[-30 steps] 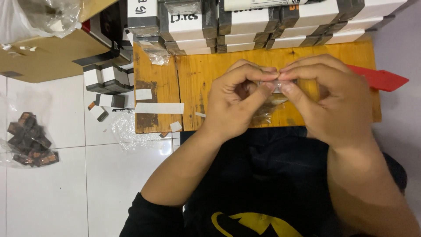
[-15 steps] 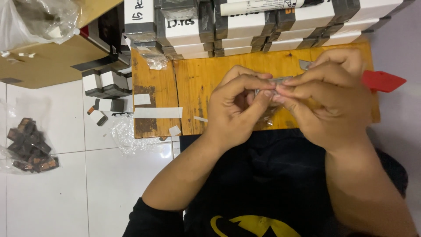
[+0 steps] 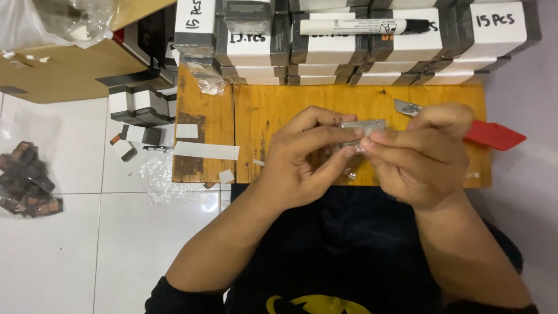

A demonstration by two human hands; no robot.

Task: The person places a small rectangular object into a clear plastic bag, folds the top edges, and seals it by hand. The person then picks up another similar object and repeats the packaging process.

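Note:
Over a low wooden board (image 3: pixel 279 110), my left hand (image 3: pixel 302 160) and my right hand (image 3: pixel 421 157) meet and pinch a small flat silver part in clear plastic wrap (image 3: pixel 361 127) between their fingertips. The part's top edge shows just above my fingers; the rest is hidden. A red-handled utility knife (image 3: pixel 488 134) lies on the board right behind my right hand, its blade pointing left.
Rows of grey-and-white boxes (image 3: pixel 349 52) line the board's far edge, a black-and-white marker (image 3: pixel 360 26) on top. A cardboard box (image 3: pixel 58 75) and small boxes (image 3: pixel 139 107) sit at left. A bag of dark parts (image 3: pixel 29 180) lies on the white tiles. White paper strips (image 3: pixel 206 151) rest on the board.
Both hands have shifted slightly right and apart; the silver part now shows more clearly above my fingertips, and the knife's blade is uncovered behind my right hand.

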